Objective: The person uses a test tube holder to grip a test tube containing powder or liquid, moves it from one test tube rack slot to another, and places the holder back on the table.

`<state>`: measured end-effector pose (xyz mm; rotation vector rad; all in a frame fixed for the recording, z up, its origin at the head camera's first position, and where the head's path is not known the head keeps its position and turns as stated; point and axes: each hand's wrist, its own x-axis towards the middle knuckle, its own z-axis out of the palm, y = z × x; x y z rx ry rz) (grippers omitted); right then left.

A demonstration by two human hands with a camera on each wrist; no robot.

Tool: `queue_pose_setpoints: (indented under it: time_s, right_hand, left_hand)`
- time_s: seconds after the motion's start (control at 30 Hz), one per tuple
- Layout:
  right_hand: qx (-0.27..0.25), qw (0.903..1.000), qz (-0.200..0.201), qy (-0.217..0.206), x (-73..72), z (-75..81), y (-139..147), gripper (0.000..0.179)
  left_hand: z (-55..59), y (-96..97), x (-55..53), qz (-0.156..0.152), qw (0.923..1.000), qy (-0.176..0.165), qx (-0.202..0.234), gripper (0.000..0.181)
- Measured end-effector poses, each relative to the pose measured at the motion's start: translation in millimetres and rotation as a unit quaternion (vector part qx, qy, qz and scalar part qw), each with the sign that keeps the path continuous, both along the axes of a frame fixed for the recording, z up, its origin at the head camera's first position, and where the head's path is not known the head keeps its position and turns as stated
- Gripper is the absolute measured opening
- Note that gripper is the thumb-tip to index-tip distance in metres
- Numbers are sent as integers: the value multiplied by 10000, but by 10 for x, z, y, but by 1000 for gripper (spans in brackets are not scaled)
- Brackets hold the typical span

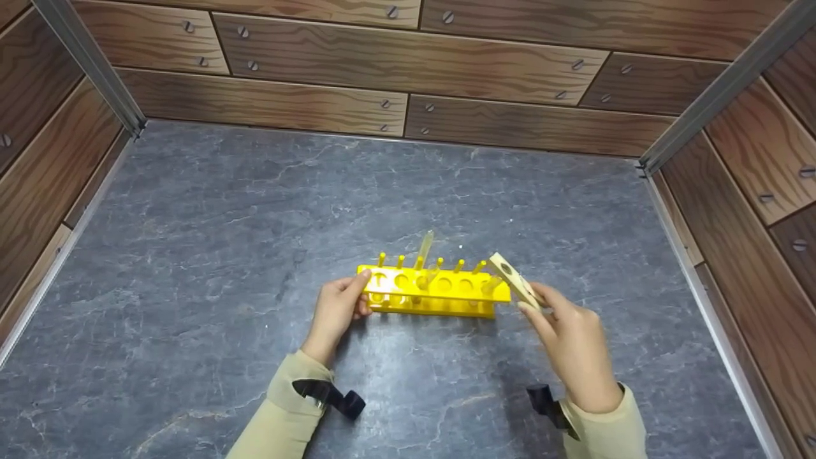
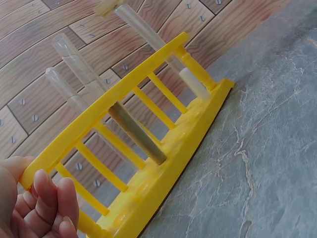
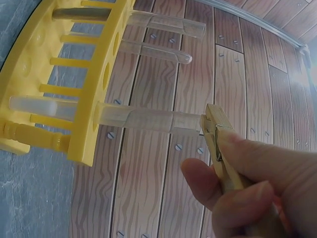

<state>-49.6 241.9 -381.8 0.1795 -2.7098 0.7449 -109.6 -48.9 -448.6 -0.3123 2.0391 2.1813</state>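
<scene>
A yellow test tube rack [image 1: 456, 294] stands on the grey marbled surface. My left hand [image 1: 335, 312] grips its left end, thumb on top and fingers beneath. In my right hand [image 1: 577, 338] is a wooden test tube holder [image 1: 515, 280] with a metal spring. The holder's tip meets the mouth of a clear test tube [image 3: 148, 121] in the rack's right end hole; whether it clamps the glass I cannot tell. That tube has white matter near its bottom. Nearer the middle stands a test tube with brown contents [image 2: 138, 134]. Another test tube [image 1: 427, 245] sits upside down over a back peg.
Wood-patterned panels [image 1: 408, 60] close off the back and both sides, with metal posts [image 1: 720, 83] at the corners. The grey surface [image 1: 223, 223] extends around the rack. Black wrist cameras [image 1: 350, 405] sit on both sleeves.
</scene>
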Motion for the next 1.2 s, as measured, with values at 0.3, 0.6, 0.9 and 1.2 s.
queue_pose_setpoints:
  time_s: [0.3, 0.6, 0.9, 1.2]
  right_hand:
    - [7, 9997, -11, 252, -3, -29, 56, 31]
    - [-14, 9997, -167, 199, 8, -51, 120, 33]
    - [-76, 9992, -262, 277, 7, -145, 216, 31]
    - [-64, 9988, -435, 233, 8, -292, 308, 31]
  left_hand:
    - [-4, -5, -6, -8, 10000, 52, -16, 34]
    - [-3, -13, -6, -20, 9999, 105, -77, 36]
    - [1, -6, -3, -5, 9998, 133, -119, 37]
    - [-6, -11, 1, -20, 9999, 85, -55, 36]
